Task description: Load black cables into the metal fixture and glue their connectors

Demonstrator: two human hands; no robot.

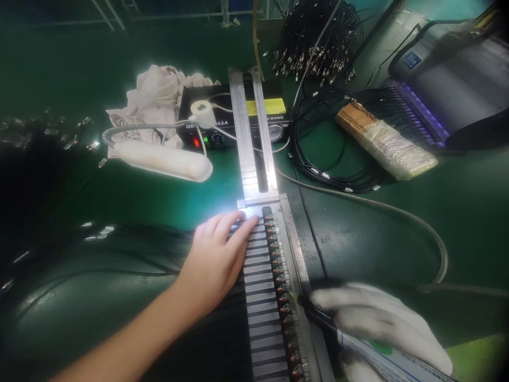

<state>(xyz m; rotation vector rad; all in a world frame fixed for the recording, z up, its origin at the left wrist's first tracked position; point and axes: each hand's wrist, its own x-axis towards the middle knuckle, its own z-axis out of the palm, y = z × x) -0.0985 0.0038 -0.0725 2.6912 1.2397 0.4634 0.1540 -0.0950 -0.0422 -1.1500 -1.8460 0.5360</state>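
Note:
My bare left hand lies over the far end of a slotted metal fixture. Its fingers are apart, with the fingertips resting on the upper slots; the thumb is hidden. Black cables run in from the left under the hand. Small metal cable ends with coppery parts stand in a row along the fixture's right side. Wearing a white glove, my right hand is closed around a labelled tube with a dark tip, slanted beside the fixture's right rail. The tip reaches close to the cable ends.
Behind the fixture is a black control box with lit switches. Left of it are a crumpled cloth and a white padded hose end. Coiled cables, a plastic-wrapped block and a purple-lit lamp unit occupy the right.

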